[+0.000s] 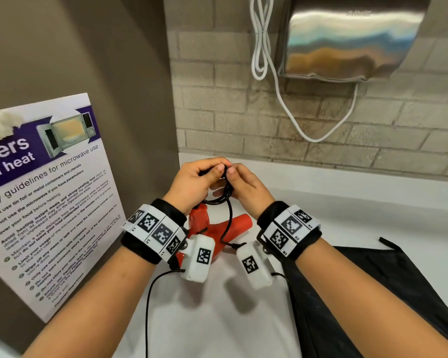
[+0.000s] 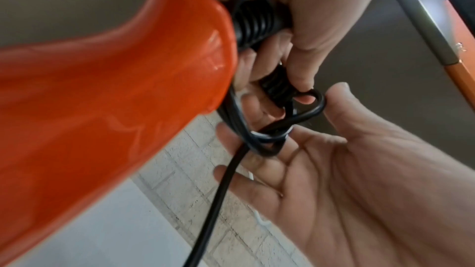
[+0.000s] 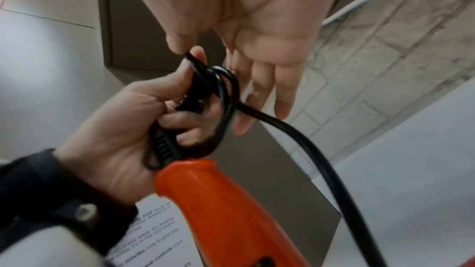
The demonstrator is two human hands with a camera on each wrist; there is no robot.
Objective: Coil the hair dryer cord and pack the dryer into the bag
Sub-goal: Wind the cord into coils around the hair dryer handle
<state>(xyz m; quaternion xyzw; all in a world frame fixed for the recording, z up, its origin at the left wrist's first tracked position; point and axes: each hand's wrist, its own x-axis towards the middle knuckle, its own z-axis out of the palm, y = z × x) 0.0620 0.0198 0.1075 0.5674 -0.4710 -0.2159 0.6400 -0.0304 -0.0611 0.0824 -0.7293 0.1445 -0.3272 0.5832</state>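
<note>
Both hands raised together over white surface [image 1: 347, 202], near back wall. Left hand [image 1: 194, 182] curled round black cord [image 1: 224, 195] bundle and ribbed strain relief at dryer handle end; several loops gathered in fist, seen in both wrist views. Right hand [image 1: 246, 186] pinching one cord loop between thumb and forefinger, remaining fingers [image 3: 282, 96] straight and spread, touching nothing visible. Pinched loop sits just beside left thumb tip. Orange dryer [image 1: 217, 228] hanging below hands, handle end up at left fist, body partly hidden behind wrist bands; whether it touches surface, cannot tell. One free length of cord running down from bundle past dryer toward person. Separate thin black wire trailing from left wrist camera across surface. Black bag [image 1: 373, 293] lying flat on surface, right of dryer and under right forearm, strap end pointing toward back wall; opening not discernible. Dryer outside bag. Microwave safety poster [image 1: 44, 202] propped at left against brown panel. Steel dispenser [image 1: 347, 40] mounted on brick-pattern tile wall, white cable [image 1: 290, 112] looped and hanging beside and under it. Wrist views blurred at edges; plug not identifiable.
</note>
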